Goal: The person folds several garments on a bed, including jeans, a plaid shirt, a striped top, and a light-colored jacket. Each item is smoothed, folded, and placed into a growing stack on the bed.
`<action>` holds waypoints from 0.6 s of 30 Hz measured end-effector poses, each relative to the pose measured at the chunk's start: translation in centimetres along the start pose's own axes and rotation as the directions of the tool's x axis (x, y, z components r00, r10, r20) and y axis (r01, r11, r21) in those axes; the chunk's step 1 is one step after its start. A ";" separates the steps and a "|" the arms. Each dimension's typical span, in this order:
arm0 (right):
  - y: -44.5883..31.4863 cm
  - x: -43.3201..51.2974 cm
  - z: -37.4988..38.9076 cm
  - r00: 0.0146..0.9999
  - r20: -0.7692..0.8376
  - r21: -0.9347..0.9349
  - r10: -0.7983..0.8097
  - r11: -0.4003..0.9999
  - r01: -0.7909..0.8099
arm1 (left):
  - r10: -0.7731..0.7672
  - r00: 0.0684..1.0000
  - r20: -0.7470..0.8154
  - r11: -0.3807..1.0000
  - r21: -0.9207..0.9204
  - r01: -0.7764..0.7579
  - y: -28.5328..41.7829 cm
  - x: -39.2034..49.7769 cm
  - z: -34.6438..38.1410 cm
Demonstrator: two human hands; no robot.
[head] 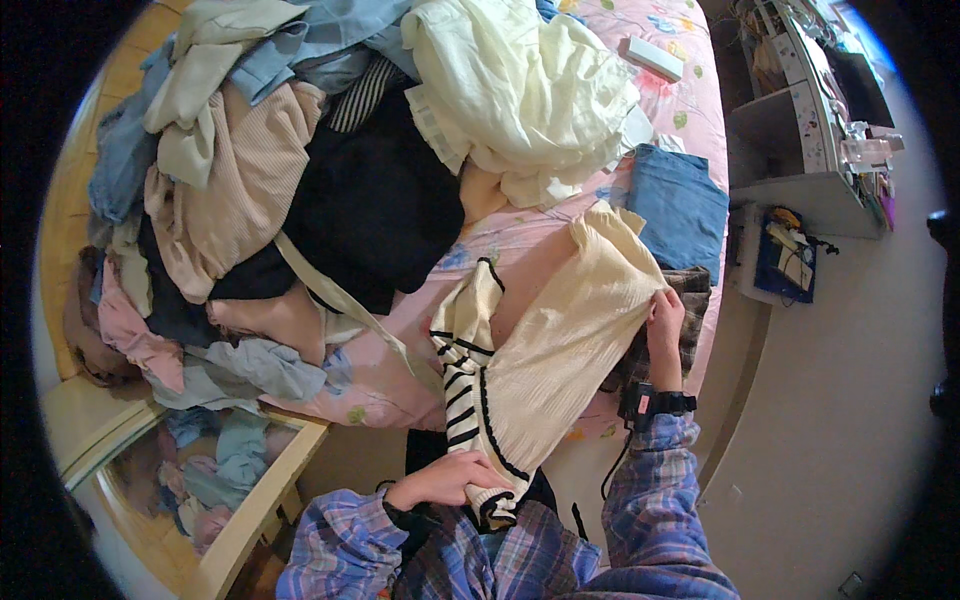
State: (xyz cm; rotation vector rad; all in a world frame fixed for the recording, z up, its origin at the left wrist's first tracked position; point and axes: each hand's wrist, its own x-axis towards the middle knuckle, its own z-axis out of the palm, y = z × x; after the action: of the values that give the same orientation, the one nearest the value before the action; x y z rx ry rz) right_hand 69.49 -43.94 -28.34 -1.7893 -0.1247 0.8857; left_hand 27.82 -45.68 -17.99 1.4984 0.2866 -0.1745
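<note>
A cream ribbed-knit garment point(577, 330) with black trim and a black-striped part lies slantwise across the bed's front edge, its near end in front of my body. My right hand point(666, 322) pinches its right side between thumb and fingers. At the near end, my left hand point(454, 478) rests on the striped, black-edged part, fingers bent over the knit; their tips are partly hidden in the cloth. Just beyond my right hand lie a folded blue denim piece point(679, 206) and a dark plaid cloth point(690, 292), partly covered by my wrist and the knit.
A large heap of clothes covers the left of the bed, with a black garment point(375, 195) and a beige ribbed one point(240, 180). White cloth point(517, 82) lies at the back, near a white box point(655, 60). A wood-framed mirror point(247, 510) stands at lower left, a grey desk point(795, 184) at right.
</note>
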 end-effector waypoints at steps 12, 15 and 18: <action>2.1 2.4 3.1 0.904 0.361 -0.038 0.228 0.972 -0.230 | -0.076 0.994 0.079 0.994 0.086 0.069 -1.1 0.0 1.5; -0.5 2.8 3.1 0.935 0.346 0.087 -0.083 0.995 0.057 | -0.053 0.996 0.071 0.996 0.079 0.048 -0.9 -0.1 1.4; -0.8 3.5 3.3 0.929 0.356 0.220 -0.104 0.975 0.024 | -0.042 0.997 0.062 0.998 0.054 0.039 -0.9 0.2 1.5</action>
State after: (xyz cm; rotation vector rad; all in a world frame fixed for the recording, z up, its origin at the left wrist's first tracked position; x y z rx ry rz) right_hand 70.21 -39.36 -29.93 -1.3997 -0.3156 1.1352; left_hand 27.86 -47.27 -18.77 1.5366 0.2635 -0.2630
